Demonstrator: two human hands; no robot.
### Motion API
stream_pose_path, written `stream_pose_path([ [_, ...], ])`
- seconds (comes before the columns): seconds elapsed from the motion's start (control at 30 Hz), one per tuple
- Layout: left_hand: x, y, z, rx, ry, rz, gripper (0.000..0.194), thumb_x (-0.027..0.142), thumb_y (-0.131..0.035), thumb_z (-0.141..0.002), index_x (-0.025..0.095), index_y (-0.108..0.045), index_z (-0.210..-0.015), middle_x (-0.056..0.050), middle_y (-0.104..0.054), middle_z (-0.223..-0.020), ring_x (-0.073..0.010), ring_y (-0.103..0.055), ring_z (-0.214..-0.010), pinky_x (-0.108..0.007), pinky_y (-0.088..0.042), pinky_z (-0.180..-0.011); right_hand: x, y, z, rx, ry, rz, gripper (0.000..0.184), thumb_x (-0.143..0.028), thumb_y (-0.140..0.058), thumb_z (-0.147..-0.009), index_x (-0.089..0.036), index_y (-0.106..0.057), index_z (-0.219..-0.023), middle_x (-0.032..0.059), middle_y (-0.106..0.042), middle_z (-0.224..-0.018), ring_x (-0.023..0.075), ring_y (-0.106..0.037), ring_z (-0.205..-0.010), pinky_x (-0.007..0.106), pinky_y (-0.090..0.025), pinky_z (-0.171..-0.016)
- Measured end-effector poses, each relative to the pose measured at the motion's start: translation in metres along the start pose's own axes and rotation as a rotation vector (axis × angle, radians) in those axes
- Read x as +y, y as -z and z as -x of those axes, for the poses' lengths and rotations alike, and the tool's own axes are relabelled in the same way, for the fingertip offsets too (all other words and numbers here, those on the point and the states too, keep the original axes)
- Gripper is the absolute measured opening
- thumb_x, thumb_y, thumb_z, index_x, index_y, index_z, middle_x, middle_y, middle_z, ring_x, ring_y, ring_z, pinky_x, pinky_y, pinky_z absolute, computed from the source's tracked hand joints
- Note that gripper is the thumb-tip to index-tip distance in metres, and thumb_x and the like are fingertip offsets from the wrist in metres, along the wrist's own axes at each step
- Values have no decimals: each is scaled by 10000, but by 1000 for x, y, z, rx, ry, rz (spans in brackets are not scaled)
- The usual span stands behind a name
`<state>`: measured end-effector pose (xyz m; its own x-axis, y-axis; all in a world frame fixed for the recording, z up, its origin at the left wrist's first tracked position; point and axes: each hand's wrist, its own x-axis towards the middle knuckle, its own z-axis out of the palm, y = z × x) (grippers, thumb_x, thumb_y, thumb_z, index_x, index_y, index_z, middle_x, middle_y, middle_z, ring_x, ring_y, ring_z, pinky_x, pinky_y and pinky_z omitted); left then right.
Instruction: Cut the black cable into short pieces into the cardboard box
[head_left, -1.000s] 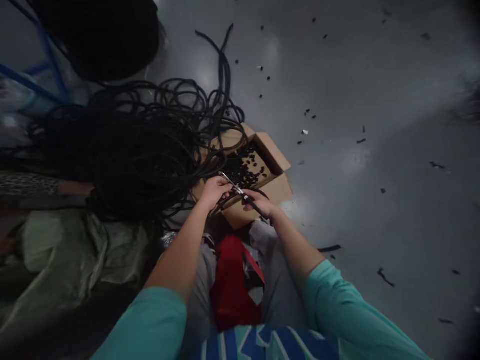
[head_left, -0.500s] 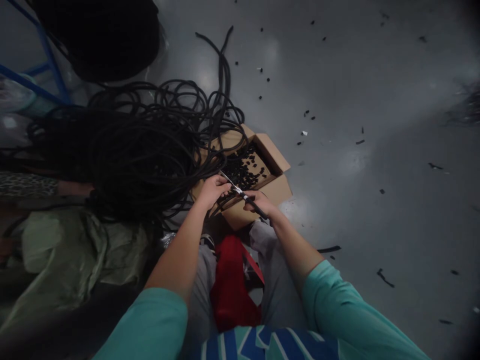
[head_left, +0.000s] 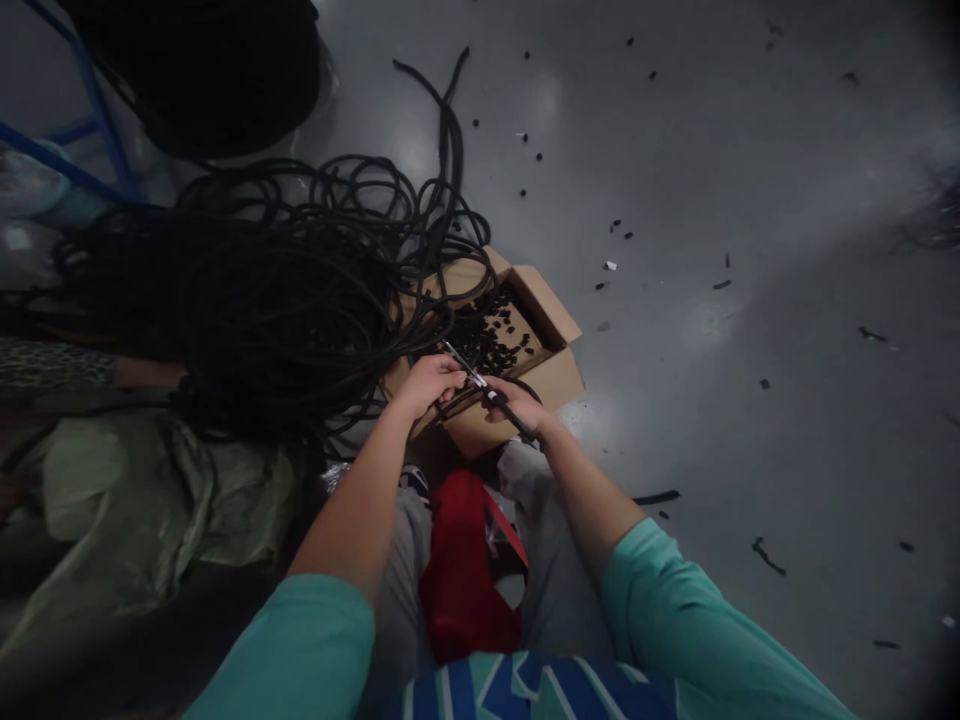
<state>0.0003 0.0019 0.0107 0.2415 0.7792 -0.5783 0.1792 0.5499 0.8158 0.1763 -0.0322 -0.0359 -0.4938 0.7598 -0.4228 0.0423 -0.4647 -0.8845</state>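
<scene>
My right hand (head_left: 517, 402) is closed around the black handles of a pair of scissors (head_left: 480, 380), whose silver blades point up and left over an open cardboard box (head_left: 551, 305). Just left of the blades, my left hand (head_left: 431, 383) is pinched at the fingertips on a black cord (head_left: 453, 404), which is mostly covered by the fingers. Inside the box lie many short cut black pieces (head_left: 491, 340). A big tangle of black cord (head_left: 292, 300) spreads left of the box, and some loops lie over its flap.
A red strapped object (head_left: 465, 570) stands between my legs. At left are green cloth (head_left: 135, 490) and another person's forearm (head_left: 146, 373). A dark bulky bundle (head_left: 202, 70) and a blue metal frame (head_left: 101, 110) stand at upper left. Black scraps (head_left: 769, 555) dot the grey floor.
Both hands and the scissors have barely moved, with my left hand slightly lower and to the right. The view has shifted a little.
</scene>
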Motion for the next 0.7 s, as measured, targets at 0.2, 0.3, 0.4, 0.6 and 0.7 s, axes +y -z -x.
stream_pose_path([
  [0.2, 4, 4, 1, -47, 5, 39, 92, 167, -565, -678, 114, -531, -611, 25, -510, -501, -24, -370, -332, -181, -231, -350, -5, 1, 4, -10, -36, 0, 487, -145, -564, -488, -162, -609, -972, -51, -484, -613, 82, -403, -574, 203, -317, -550],
  [0.3, 2, 6, 0, -65, 6, 20, 124, 183, -548, -694, 115, -528, -592, 20, -500, -497, -23, -357, -329, -186, -216, -352, -6, 0, 5, -7, -57, 1, 473, -134, -564, -485, -157, -612, -956, -70, -449, -553, 62, -369, -513, 187, -291, -502],
  [0.4, 0, 6, -1, -61, -12, -1, 153, 208, -536, -706, 118, -523, -582, 16, -492, -503, -29, -346, -333, -197, -219, -362, -7, -1, 5, 0, -78, -3, 471, -135, -559, -483, -151, -614, -952, -82, -430, -510, 51, -351, -469, 180, -278, -467],
  [0.6, -13, 2, -8, 114, -163, -237, 195, 207, -621, -620, 147, -573, -799, -20, -604, -760, -96, -527, -601, -208, -391, -535, -9, -2, 5, 79, -124, 1, 475, -143, -563, -481, -153, -609, -954, -77, -469, -513, 53, -378, -441, 182, -304, -441],
  [0.7, -18, 0, -12, 193, -267, -454, 160, 189, -591, -643, 166, -612, -800, -44, -633, -820, -155, -566, -767, -262, -423, -695, -8, -2, 5, 7, -147, -77, 484, -168, -587, -481, -138, -599, -964, -53, -524, -554, 77, -445, -479, 196, -349, -470],
])
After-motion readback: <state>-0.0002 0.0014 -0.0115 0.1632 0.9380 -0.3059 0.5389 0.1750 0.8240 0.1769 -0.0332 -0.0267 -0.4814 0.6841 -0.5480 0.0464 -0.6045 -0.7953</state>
